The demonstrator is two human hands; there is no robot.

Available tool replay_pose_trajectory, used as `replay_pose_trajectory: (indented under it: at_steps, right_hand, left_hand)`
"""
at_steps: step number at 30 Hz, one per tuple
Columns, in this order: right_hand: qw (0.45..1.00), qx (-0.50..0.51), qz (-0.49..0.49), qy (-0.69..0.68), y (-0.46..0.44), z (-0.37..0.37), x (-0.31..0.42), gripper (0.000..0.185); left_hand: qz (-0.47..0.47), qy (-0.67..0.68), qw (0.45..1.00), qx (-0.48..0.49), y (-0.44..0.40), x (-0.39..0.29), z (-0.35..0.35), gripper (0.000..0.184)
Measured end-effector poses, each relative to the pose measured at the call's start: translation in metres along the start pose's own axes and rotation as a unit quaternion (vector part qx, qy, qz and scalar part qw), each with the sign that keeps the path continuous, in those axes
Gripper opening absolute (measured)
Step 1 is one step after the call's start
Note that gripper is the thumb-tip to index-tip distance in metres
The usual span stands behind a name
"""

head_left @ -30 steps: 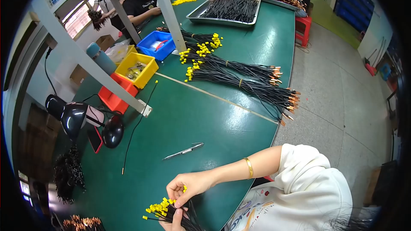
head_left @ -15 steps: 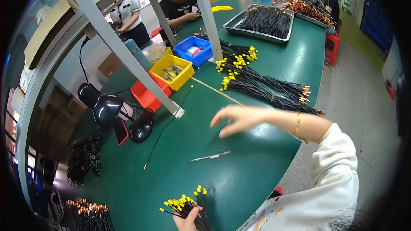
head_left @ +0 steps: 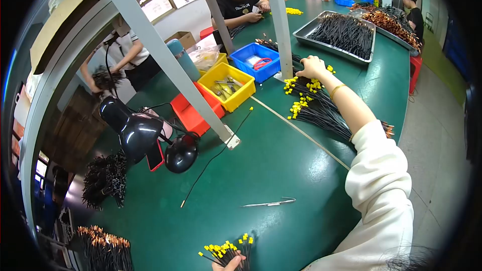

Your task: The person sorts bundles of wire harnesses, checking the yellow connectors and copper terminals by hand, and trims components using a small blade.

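The left hand (head_left: 231,265), fingers round yellow-tipped cables (head_left: 225,248), should hold snugly, and the right hand (head_left: 313,68), finger grip unclear, move gently by the bundles (head_left: 322,115).

My right hand (head_left: 313,67) has left the yellow-tipped bundle (head_left: 226,247) in my near left hand (head_left: 232,264) and crossed the green table (head_left: 281,160) to the far cable bundles (head_left: 322,116), beside the shelf post (head_left: 277,20). Its fingers now curl over them, touch unclear; my arm, bent before, stretches forward.
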State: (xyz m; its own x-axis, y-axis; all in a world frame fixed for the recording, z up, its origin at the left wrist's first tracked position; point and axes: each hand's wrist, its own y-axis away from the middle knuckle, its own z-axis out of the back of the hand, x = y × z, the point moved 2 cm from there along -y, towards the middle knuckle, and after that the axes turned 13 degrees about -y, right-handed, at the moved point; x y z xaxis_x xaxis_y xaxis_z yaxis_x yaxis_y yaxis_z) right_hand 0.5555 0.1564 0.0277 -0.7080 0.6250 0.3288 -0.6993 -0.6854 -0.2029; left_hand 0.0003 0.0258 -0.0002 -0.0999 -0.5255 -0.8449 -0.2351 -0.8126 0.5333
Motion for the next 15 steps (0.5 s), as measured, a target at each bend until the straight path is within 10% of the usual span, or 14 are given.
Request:
replay_pose_trajectory:
  at_steps: [15]
  right_hand:
    - [0.992,0.012,-0.115,0.058,-0.017,-0.016,-0.049,0.041]
  left_hand:
    - [-0.006,-0.008,1.000,0.020,-0.002,-0.006,-0.003,0.023]
